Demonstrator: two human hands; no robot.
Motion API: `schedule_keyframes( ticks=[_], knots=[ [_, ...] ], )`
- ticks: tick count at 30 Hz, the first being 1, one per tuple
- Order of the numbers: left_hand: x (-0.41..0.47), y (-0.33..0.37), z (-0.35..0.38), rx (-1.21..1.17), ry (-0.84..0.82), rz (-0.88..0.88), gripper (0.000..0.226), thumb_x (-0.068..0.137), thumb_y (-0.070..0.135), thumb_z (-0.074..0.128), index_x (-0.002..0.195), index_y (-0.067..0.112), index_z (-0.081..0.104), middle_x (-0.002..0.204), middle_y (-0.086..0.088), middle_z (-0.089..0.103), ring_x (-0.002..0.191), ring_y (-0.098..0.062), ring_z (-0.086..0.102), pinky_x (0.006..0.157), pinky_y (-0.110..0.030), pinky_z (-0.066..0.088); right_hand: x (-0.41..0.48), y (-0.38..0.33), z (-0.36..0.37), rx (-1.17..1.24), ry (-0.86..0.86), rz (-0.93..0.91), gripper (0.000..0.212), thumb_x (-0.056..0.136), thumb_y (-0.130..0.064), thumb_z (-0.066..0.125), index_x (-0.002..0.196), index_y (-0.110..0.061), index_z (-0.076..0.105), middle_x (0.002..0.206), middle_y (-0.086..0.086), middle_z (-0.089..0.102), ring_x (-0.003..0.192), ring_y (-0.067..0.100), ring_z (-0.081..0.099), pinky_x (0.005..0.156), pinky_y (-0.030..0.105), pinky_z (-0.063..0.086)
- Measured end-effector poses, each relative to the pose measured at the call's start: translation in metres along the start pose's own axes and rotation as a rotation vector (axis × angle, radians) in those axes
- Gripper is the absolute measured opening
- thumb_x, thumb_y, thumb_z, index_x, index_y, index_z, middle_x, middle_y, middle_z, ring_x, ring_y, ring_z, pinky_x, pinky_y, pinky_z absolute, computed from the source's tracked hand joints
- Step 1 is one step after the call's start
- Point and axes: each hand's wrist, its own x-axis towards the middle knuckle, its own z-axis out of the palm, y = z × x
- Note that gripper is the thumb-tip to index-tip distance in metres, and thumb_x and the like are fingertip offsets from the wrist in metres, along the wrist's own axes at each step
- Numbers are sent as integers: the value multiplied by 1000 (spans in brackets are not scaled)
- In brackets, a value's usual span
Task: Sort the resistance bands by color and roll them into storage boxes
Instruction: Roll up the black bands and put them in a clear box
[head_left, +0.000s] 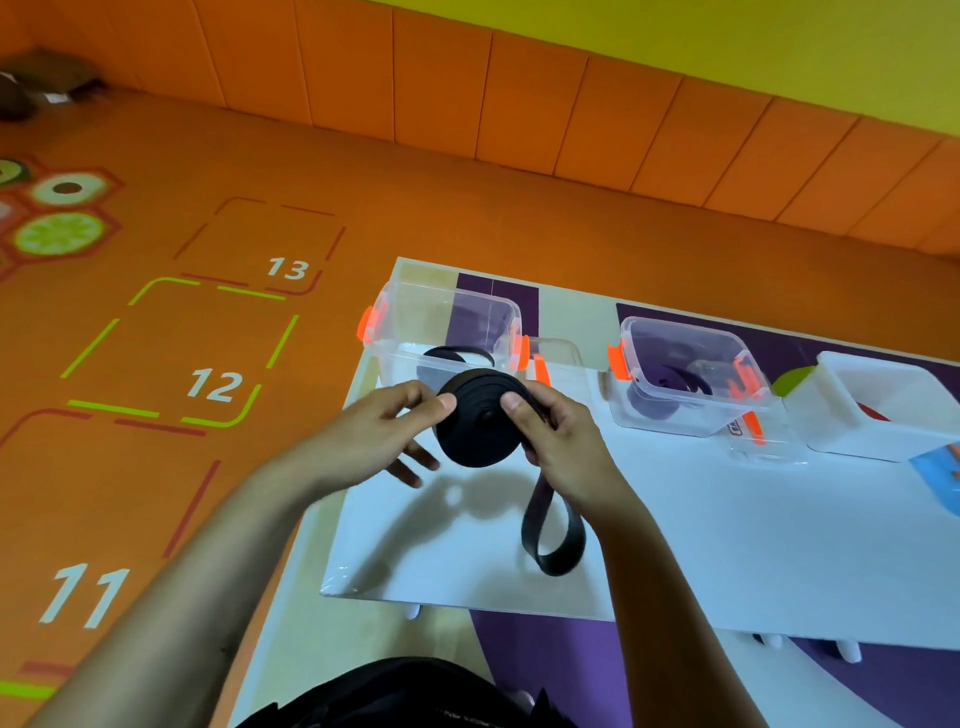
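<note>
Left hand (384, 431) and right hand (563, 441) pinch the coiled black resistance band (480, 423) before the clear storage box (395, 322); springy rubber, probably unwinds unless each grip squeezes the coil's rim.

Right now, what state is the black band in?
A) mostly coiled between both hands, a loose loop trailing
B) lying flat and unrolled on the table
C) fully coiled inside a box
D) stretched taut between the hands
A: the left hand and right hand pinch the coiled black band, and its loose loop hangs down toward the table.
</note>
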Motion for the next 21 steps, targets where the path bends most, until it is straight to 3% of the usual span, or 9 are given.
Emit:
schedule_keyframes(
  ticks=[2, 4, 8, 10, 14, 19, 21],
  knots=[
    [-4, 8, -11, 262, 74, 57, 48, 87, 65, 59, 116, 27, 63, 116, 10, 65, 77, -16, 74, 71, -38, 62, -1, -4, -6, -40, -106, 14, 20, 103, -19, 60, 118, -11, 71, 69, -24, 64, 65, -5, 58, 63, 8, 41],
    [-5, 14, -16, 355, 83, 139, 49, 83, 65, 65, 123, 37, 59, 114, 16, 64, 66, -13, 70, 65, -32, 58, -2, -9, -4, -79, -183, 11, 18, 100, -20, 65, 115, -13, 73, 77, -19, 69, 71, -4, 60, 67, 9, 43],
    [-2, 12, -15, 474, -74, 169, 24, 93, 50, 66, 110, 33, 66, 106, 11, 66, 58, -15, 66, 64, -38, 55, -3, -9, 3, -74, -211, 19, 17, 92, -22, 76, 108, -16, 77, 93, -1, 76, 88, 7, 69, 84, 19, 52],
    [-3, 7, -16, 469, -83, 171, 20, 96, 45, 64, 108, 29, 66, 103, 11, 66, 60, -18, 69, 65, -42, 55, -4, -7, 5, -59, -202, 46, 16, 90, -23, 78, 104, -15, 77, 86, -2, 74, 82, 6, 67, 79, 19, 51],
    [-5, 1, -14, 381, 4, 238, 19, 100, 36, 61, 114, 23, 64, 101, 7, 66, 60, -16, 69, 63, -29, 54, -3, -5, 0, -48, -155, 92, 11, 89, -26, 79, 96, -17, 76, 69, -2, 59, 62, 11, 50, 61, 21, 41],
    [0, -2, -14, 112, 183, 331, 18, 102, 34, 59, 113, 20, 63, 95, 3, 64, 59, -23, 67, 63, -40, 57, -2, -2, 1, 25, -21, 69, 15, 96, -28, 71, 89, -14, 71, 66, 1, 51, 62, 17, 51, 66, 28, 46],
    [3, -2, -8, 38, 228, 345, 16, 104, 24, 56, 114, 13, 61, 95, -8, 62, 55, -20, 65, 58, -33, 56, -2, -2, 10, 69, 9, 60, 19, 100, -31, 63, 93, -15, 71, 70, 1, 55, 63, 17, 54, 70, 31, 49]
  ],
)
